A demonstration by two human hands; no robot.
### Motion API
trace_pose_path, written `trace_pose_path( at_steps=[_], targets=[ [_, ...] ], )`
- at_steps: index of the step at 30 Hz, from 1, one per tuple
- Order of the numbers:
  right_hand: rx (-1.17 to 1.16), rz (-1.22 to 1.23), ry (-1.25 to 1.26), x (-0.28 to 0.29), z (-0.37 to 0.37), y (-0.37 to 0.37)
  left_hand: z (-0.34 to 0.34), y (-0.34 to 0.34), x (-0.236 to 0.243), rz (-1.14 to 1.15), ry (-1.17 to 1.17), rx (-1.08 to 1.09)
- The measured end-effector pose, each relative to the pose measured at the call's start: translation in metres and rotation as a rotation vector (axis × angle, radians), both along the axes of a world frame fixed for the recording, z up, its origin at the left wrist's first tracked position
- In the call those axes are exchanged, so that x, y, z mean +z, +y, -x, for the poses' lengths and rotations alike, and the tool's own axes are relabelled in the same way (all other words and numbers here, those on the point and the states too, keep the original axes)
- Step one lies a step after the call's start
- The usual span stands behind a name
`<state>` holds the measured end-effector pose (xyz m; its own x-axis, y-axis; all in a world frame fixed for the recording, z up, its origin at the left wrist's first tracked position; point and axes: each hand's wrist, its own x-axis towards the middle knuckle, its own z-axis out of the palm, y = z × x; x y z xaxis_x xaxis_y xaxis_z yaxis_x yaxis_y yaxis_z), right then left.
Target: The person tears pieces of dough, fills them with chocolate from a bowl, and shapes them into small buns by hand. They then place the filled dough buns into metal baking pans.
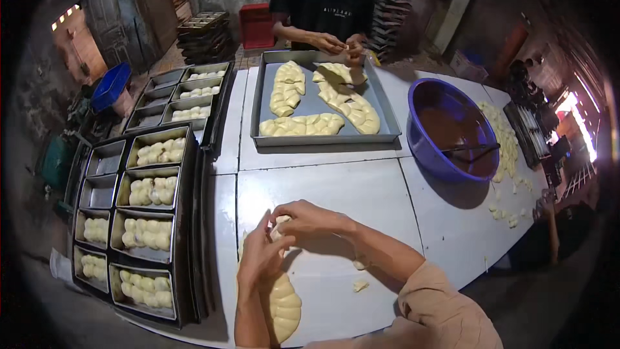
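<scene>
My left hand (pixel 257 255) and my right hand (pixel 310 220) meet over the white tabletop, fingers closed around a small piece of dough (pixel 282 221). Most of that piece is hidden by the fingers. Beside my left forearm lies a long, scored-looking lump of pale dough (pixel 285 307), partly covered by the wrist. To the right of my hands, a small dough scrap (pixel 360 285) rests on the table, with another bit of dough close to my right forearm. Both forearms come in from the lower edge, the right one in a beige sleeve.
A large metal tray (pixel 326 140) with several dough slabs stands ahead. At right is a purple basin (pixel 418 123) of brown filling with a dark-handled utensil; small dough pieces (pixel 504 136) lie beyond. Loaf pans (pixel 98 192), several with dough balls, line the left. A person (pixel 323 6) works opposite.
</scene>
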<state>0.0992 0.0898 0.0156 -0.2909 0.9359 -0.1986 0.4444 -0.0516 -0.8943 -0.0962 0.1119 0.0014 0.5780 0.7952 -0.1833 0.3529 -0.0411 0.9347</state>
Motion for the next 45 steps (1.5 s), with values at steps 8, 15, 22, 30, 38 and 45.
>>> trace_pose_path(
  at_steps=[8,15,22,30,38,45],
  targets=[
    [0.004,-0.146,-0.057,0.01,-0.006,-0.007,-0.004,-0.01,-0.021,-0.704,0.309,-0.038],
    [-0.261,0.089,0.654,0.037,-0.023,-0.042,-0.007,-0.013,-0.036,-0.641,0.573,-0.039],
    [-0.483,-0.006,0.724,0.024,-0.06,-0.087,-0.003,0.008,0.0,-0.235,0.193,-0.136],
    [-0.681,0.133,0.577,0.028,-0.054,-0.123,-0.089,-0.054,0.034,0.257,-0.402,-0.038],
    [-0.888,-0.357,0.068,0.009,-0.102,-0.169,-0.161,-0.102,0.02,-0.009,-0.504,0.052],
    [-0.885,-0.134,1.286,0.06,-0.118,-0.204,-0.249,-0.162,0.031,-0.097,-0.826,0.038]
  ],
)
